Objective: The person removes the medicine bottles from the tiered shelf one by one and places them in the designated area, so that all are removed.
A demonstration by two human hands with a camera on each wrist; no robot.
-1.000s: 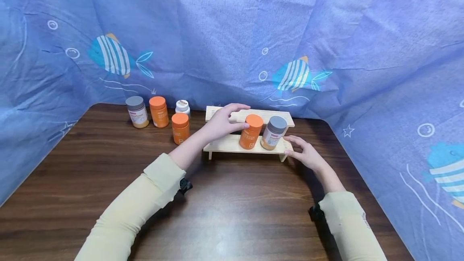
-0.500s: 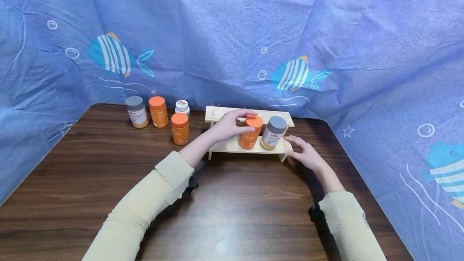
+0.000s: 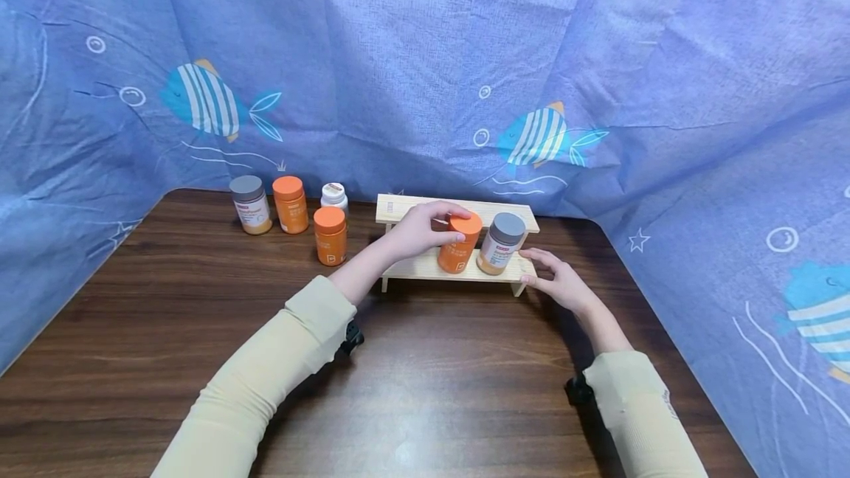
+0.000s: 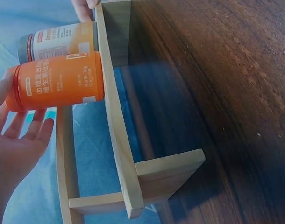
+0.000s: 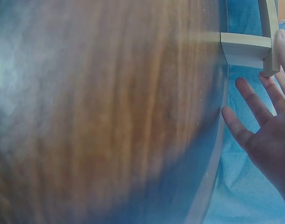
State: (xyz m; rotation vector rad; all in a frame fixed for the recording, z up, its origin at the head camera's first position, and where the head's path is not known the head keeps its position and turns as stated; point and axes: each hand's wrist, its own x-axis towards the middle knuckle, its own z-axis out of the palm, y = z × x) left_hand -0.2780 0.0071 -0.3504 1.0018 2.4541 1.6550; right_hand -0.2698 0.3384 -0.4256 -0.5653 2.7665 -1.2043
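Observation:
On the lower step of a small two-tier wooden rack (image 3: pixel 415 265) stands an orange jar (image 3: pixel 454 255), upright. My left hand (image 3: pixel 418 231) holds this jar by its lid, thumb in front and fingers behind; the left wrist view shows the orange jar (image 4: pixel 63 81) from its side with its base against the board. Close by on its right is a grey-lidded jar (image 3: pixel 498 248) with a white label. My right hand (image 3: pixel 561 282) grips the rack's right end with thumb and fingertips; in the right wrist view its other fingers (image 5: pixel 252 100) spread away from the wood.
Left of the rack, several jars stand on the dark wooden table (image 3: pixel 412 389): a grey-lidded one (image 3: pixel 252 206), an orange one (image 3: pixel 291 206), another orange one (image 3: pixel 330 240) and a small white bottle (image 3: pixel 335 198). A blue fish-print cloth (image 3: pixel 425 72) hangs behind.
My left hand has moved right and closed in on the orange jar's lid, then stayed there. The jars, the rack and my right hand look unmoved.

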